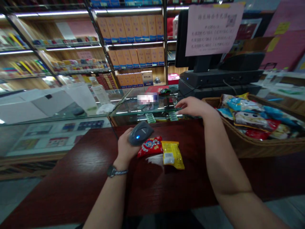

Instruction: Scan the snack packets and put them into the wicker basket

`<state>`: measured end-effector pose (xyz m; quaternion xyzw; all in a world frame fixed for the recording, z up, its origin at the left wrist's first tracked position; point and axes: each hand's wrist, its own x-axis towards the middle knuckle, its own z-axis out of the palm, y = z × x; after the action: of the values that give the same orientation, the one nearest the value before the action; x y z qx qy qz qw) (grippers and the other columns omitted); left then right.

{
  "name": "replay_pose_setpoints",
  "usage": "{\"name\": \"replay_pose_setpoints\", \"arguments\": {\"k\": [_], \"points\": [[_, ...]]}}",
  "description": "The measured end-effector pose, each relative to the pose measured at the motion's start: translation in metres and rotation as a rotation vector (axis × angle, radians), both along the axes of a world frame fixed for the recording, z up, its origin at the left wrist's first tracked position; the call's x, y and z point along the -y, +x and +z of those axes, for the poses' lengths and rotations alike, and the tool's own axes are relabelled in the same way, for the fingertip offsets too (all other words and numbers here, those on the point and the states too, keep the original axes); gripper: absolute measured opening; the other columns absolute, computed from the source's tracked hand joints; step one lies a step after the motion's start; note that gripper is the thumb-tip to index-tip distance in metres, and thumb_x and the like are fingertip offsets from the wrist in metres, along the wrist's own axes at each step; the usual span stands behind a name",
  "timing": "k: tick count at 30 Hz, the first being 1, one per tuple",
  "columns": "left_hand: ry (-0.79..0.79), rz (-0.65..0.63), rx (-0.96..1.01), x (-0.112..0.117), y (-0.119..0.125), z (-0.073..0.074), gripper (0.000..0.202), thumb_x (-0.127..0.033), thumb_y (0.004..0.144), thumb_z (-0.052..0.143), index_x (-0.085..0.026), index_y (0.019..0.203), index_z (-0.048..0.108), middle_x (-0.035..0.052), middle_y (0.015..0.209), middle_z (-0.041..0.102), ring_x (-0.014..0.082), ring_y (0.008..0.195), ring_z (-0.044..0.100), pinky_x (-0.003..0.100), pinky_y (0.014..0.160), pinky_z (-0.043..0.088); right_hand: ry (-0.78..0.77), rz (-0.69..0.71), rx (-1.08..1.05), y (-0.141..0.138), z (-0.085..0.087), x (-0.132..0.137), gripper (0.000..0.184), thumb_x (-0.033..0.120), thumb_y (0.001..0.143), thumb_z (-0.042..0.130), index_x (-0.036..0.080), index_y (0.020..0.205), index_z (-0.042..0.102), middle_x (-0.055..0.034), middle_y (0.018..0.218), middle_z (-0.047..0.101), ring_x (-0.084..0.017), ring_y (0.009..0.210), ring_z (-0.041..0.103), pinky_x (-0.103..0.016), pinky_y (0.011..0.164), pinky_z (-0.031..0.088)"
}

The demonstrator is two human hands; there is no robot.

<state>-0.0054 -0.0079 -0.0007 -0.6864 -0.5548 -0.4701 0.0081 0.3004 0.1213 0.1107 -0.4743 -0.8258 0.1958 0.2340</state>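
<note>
My left hand [125, 147], with a watch on its wrist, is closed around a dark grey barcode scanner [142, 133] showing a blue light. The scanner is held above the wooden counter [102, 178], close to a red snack packet [150, 145]. Beside that lies a yellow snack packet [172, 154] with its barcode side up. Farther forward, my right hand [194, 108] reaches over the edge of the glass display case [126, 111]. Its fingers are bent slightly and apart, with nothing visible in them.
To the right, a woven basket [240, 140] holds several snack bags. A monitor [182, 38] with a pink paper sign stands behind it. At left are a white box [30, 105] and a clear bottle [98, 90] on glass. Stocked shelves [135, 43] line the back.
</note>
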Motion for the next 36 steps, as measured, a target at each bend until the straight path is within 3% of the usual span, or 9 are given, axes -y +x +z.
{"name": "replay_pose_setpoints", "arguments": {"k": [3, 7, 9, 11, 16, 21, 24, 31, 36], "points": [[0.009, 0.018, 0.005, -0.001, -0.001, -0.002, 0.017, -0.03, 0.067, 0.07, -0.018, 0.08, 0.069, 0.0044, 0.08, 0.07, 0.0195, 0.069, 0.067, 0.027, 0.064, 0.054, -0.32, 0.348, 0.296, -0.052, -0.025, 0.003, 0.061, 0.037, 0.043, 0.095, 0.025, 0.1, 0.078, -0.0042, 0.1, 0.074, -0.026, 0.09, 0.069, -0.034, 0.084, 0.055], [0.016, 0.015, 0.008, -0.001, 0.0, -0.001, 0.016, -0.029, 0.067, 0.071, -0.018, 0.078, 0.068, 0.0038, 0.079, 0.069, 0.0189, 0.068, 0.066, 0.027, 0.064, 0.054, -0.628, 0.165, 0.565, -0.109, -0.068, 0.01, 0.055, 0.047, 0.034, 0.093, 0.014, 0.074, 0.075, -0.0069, 0.08, 0.072, -0.024, 0.08, 0.071, -0.034, 0.079, 0.057], [0.02, 0.013, 0.011, 0.0, 0.0, -0.001, 0.015, -0.029, 0.067, 0.07, -0.018, 0.078, 0.068, 0.0036, 0.078, 0.069, 0.0188, 0.067, 0.066, 0.027, 0.063, 0.054, -0.716, 0.069, 0.602, -0.121, -0.08, 0.013, 0.057, 0.054, 0.036, 0.091, 0.012, 0.07, 0.072, -0.0069, 0.075, 0.071, -0.023, 0.077, 0.071, -0.033, 0.075, 0.057], [0.024, 0.016, 0.016, 0.0, 0.001, 0.0, 0.015, -0.028, 0.068, 0.07, -0.018, 0.079, 0.069, 0.0039, 0.08, 0.07, 0.0192, 0.068, 0.066, 0.027, 0.064, 0.054, -0.749, 0.112, 0.651, -0.12, -0.083, 0.013, 0.058, 0.05, 0.033, 0.092, 0.011, 0.07, 0.071, -0.0065, 0.073, 0.07, -0.022, 0.073, 0.071, -0.032, 0.071, 0.058], [0.022, -0.009, 0.015, 0.002, 0.001, 0.0, 0.017, -0.03, 0.069, 0.071, -0.018, 0.082, 0.069, 0.005, 0.084, 0.07, 0.0202, 0.072, 0.067, 0.028, 0.067, 0.054, -0.664, 0.304, 0.481, -0.085, -0.065, -0.005, 0.055, 0.037, 0.036, 0.095, 0.016, 0.079, 0.07, -0.0045, 0.083, 0.074, -0.019, 0.066, 0.068, -0.027, 0.06, 0.054], [-0.054, -0.118, -0.043, 0.002, 0.002, 0.0, 0.012, -0.025, 0.07, 0.071, -0.019, 0.079, 0.068, 0.0034, 0.08, 0.068, 0.0178, 0.067, 0.065, 0.026, 0.063, 0.052, -0.199, 0.116, 0.012, -0.048, -0.049, -0.028, 0.039, 0.039, 0.062, 0.086, 0.018, 0.087, 0.066, -0.0035, 0.091, 0.073, -0.017, 0.077, 0.068, -0.021, 0.06, 0.048], [-0.092, -0.156, -0.078, 0.001, 0.003, -0.001, 0.015, -0.022, 0.068, 0.071, -0.019, 0.082, 0.069, 0.0041, 0.084, 0.069, 0.0184, 0.071, 0.066, 0.026, 0.066, 0.053, -0.131, 0.044, -0.163, -0.037, -0.044, -0.032, 0.031, 0.038, 0.07, 0.08, 0.017, 0.086, 0.064, -0.0047, 0.088, 0.072, -0.017, 0.077, 0.067, -0.022, 0.06, 0.048], [-0.101, -0.158, -0.087, 0.0, 0.0, -0.003, 0.014, -0.021, 0.069, 0.071, -0.019, 0.082, 0.069, 0.0036, 0.082, 0.067, 0.0185, 0.07, 0.065, 0.026, 0.063, 0.052, -0.187, -0.004, -0.279, -0.027, -0.033, -0.022, 0.031, 0.032, 0.071, 0.08, 0.015, 0.091, 0.064, -0.0071, 0.085, 0.071, -0.017, 0.07, 0.065, -0.024, 0.057, 0.047], [-0.099, -0.159, -0.091, -0.002, -0.002, -0.005, 0.019, -0.02, 0.067, 0.072, -0.018, 0.086, 0.071, 0.0045, 0.086, 0.069, 0.0191, 0.072, 0.066, 0.027, 0.064, 0.053, -0.032, -0.054, -0.143, -0.023, -0.027, -0.024, 0.029, 0.037, 0.071, 0.079, 0.015, 0.083, 0.066, -0.0056, 0.082, 0.07, -0.017, 0.072, 0.063, -0.026, 0.062, 0.047]]}}
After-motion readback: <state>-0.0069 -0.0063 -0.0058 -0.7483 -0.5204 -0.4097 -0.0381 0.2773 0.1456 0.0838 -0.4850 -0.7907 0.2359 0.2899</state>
